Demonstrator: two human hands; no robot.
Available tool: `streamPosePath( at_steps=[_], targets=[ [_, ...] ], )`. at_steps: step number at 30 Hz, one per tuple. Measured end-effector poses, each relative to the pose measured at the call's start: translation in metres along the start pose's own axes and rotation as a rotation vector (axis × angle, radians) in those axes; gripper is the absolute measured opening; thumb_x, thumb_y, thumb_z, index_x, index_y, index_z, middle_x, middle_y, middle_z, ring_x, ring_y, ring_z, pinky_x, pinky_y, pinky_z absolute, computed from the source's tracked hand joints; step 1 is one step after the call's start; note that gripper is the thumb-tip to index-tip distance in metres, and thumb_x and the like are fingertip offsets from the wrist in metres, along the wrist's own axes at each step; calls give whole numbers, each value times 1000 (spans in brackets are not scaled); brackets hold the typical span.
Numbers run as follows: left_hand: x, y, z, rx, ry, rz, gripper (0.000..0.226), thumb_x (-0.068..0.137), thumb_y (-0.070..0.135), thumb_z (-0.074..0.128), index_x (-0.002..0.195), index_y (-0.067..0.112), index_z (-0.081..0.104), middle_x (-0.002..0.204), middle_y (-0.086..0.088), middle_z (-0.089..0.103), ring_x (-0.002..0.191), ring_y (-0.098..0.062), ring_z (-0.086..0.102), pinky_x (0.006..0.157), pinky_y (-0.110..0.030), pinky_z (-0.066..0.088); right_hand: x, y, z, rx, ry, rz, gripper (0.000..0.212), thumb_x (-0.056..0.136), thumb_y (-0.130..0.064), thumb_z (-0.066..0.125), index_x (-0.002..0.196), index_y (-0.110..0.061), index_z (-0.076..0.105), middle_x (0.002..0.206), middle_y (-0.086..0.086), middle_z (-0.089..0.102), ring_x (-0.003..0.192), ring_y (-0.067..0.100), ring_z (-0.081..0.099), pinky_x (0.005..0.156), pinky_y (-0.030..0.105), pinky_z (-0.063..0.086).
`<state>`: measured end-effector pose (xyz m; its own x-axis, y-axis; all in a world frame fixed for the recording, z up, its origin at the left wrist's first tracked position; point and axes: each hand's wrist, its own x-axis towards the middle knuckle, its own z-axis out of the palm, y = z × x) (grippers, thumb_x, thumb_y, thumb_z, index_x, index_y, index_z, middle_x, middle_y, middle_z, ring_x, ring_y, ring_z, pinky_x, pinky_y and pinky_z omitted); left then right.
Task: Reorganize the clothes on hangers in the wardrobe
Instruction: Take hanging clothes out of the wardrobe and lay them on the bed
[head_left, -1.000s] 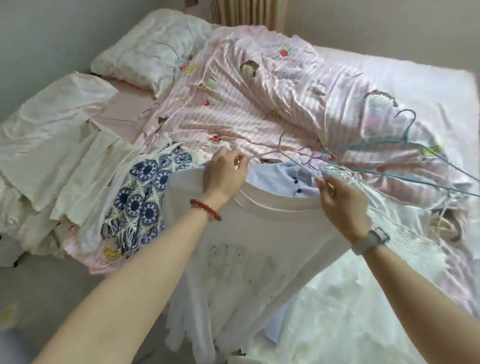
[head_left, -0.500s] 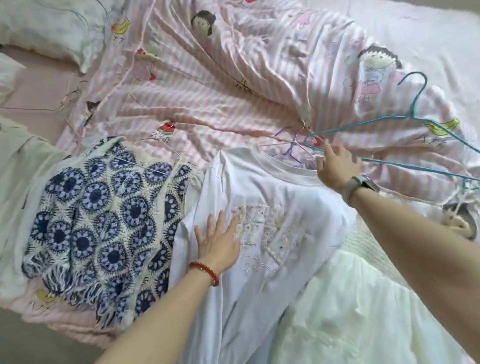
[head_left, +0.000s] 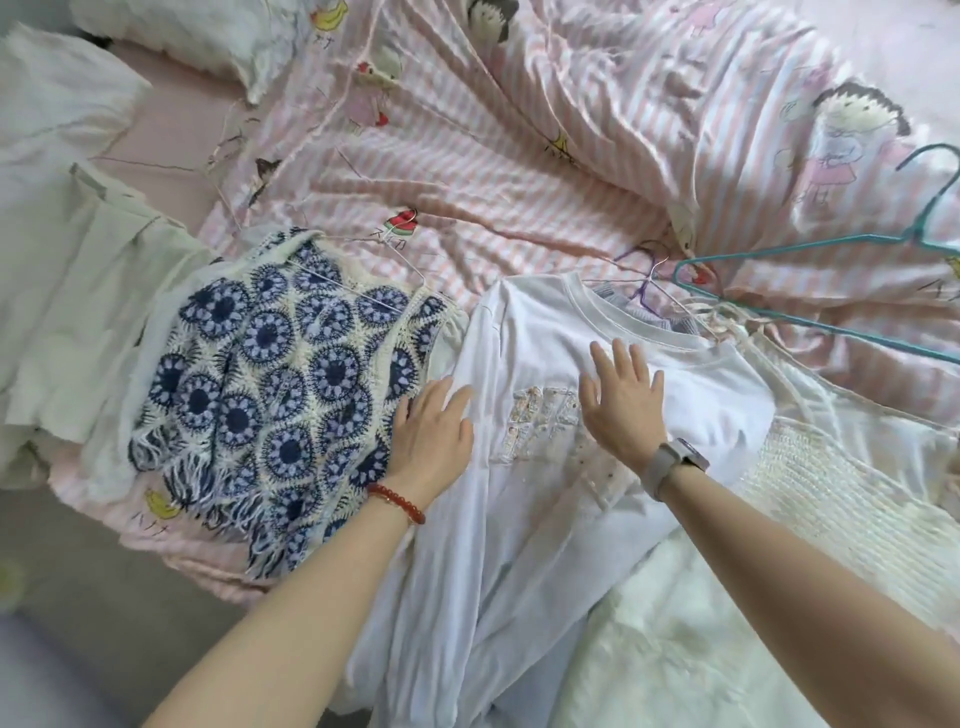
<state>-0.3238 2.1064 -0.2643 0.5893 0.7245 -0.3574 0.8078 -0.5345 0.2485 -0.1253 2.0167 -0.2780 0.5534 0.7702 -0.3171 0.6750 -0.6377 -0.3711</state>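
Note:
A white T-shirt (head_left: 524, 332) with pale embroidered lettering lies flat on the bed, its hem hanging over the edge. My left hand (head_left: 434, 439) rests flat on its left side, fingers straight. My right hand (head_left: 623, 397) presses flat on its chest just below the collar. A purple wire hanger (head_left: 647, 278) pokes out of the collar. To the left lies a blue-and-white crochet vest (head_left: 275, 379) on a thin wire hanger. A teal wire hanger (head_left: 810, 247) lies bare on the bedspread at right.
A pink striped cartoon bedspread (head_left: 519, 171) covers the bed. Cream garments (head_left: 78, 270) are piled at left, a white smocked garment (head_left: 831, 483) and a fluffy white one (head_left: 685, 649) at right. A pillow (head_left: 208, 36) sits at top left. Floor shows at bottom left.
The white T-shirt was lowered onto the bed. My right hand left the collar by the hangers and came down flat on the shirt's chest; my left hand slid toward the shirt's left edge.

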Motion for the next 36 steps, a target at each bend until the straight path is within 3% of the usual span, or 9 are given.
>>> streamPosePath(
  at_steps=[6,10,16,19,21,26,32,36],
  targets=[
    [-96,-59,-53,9,299,-260,46,95,29,36,140,22,33,151,-2,26,139,-17,19,112,-49,6,-87,-121,10,123,-1,-261,46,97,-28,33,141,-18,29,150,8,26,141,25,15,114,50,11],
    [-212,-99,-56,-52,365,-447,46,94,28,39,139,22,36,151,-2,27,140,-17,18,111,-51,8,-176,-194,29,128,-91,-454,47,97,-30,32,143,-19,26,152,5,23,142,23,12,116,46,9],
    [-424,-150,-15,-143,506,-882,42,91,21,48,133,17,47,143,-6,41,133,-21,35,108,-50,17,-334,-269,81,-33,-315,-985,47,95,-25,36,141,-15,32,151,9,24,142,23,14,115,42,13],
    [-536,-164,3,-139,640,-1074,38,84,12,61,121,9,58,128,-13,56,122,-29,50,102,-56,26,-414,-306,102,-61,-434,-1291,44,90,-18,47,133,-8,45,143,13,38,135,31,30,112,46,23],
    [-609,-172,14,-103,699,-1197,38,80,9,66,117,7,61,123,-15,58,118,-32,53,98,-59,31,-469,-332,117,-62,-480,-1462,42,90,-18,48,131,-7,47,140,14,43,132,32,36,108,46,28],
    [-772,-180,24,-5,884,-1532,38,78,11,61,115,3,62,122,-22,57,115,-39,53,92,-59,39,-603,-395,157,-64,-585,-1770,46,96,-24,37,141,-14,30,150,6,26,140,20,19,112,34,18],
    [-930,-154,9,233,1010,-1871,44,79,18,54,122,8,58,131,-18,51,120,-36,48,91,-51,37,-766,-454,179,67,-729,-2033,42,94,-17,43,136,-9,40,143,11,38,132,26,36,106,41,32],
    [-1004,-143,1,378,985,-2047,43,82,13,61,125,8,54,135,-20,47,127,-36,41,94,-53,30,-864,-482,185,138,-908,-2133,39,94,-14,42,132,-5,43,137,14,44,125,29,43,106,37,31]
  ],
)
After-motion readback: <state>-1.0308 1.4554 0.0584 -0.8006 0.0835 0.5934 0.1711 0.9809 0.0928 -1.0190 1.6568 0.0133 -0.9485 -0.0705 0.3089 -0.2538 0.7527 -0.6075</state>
